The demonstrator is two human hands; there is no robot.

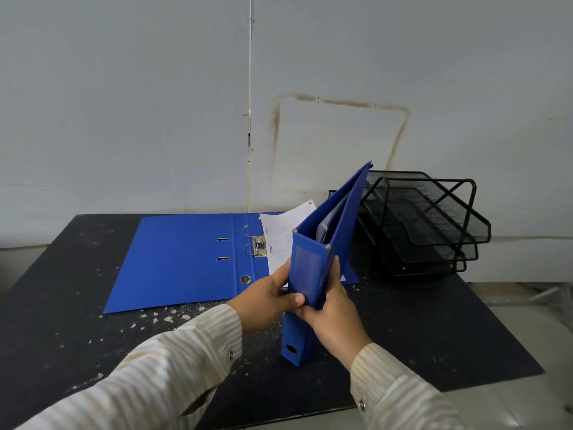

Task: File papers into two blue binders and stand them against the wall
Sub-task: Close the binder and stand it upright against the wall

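- Head cam: my left hand (273, 293) and right hand (331, 315) both grip the closed blue binder (310, 268), spine facing me.
- Second binder (186, 259) lies open flat on the black table (93, 305), papers (279, 237) inside.

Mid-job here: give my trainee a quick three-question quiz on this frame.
1. True or false: both hands, left hand and right hand, grip the closed binder.
2. Where does the open binder lie: A) flat on the table, B) in the black mesh tray, C) against the wall?
3. Fill in: white paper rests on the ___ binder.

Key: 1 true; 2 A; 3 open.
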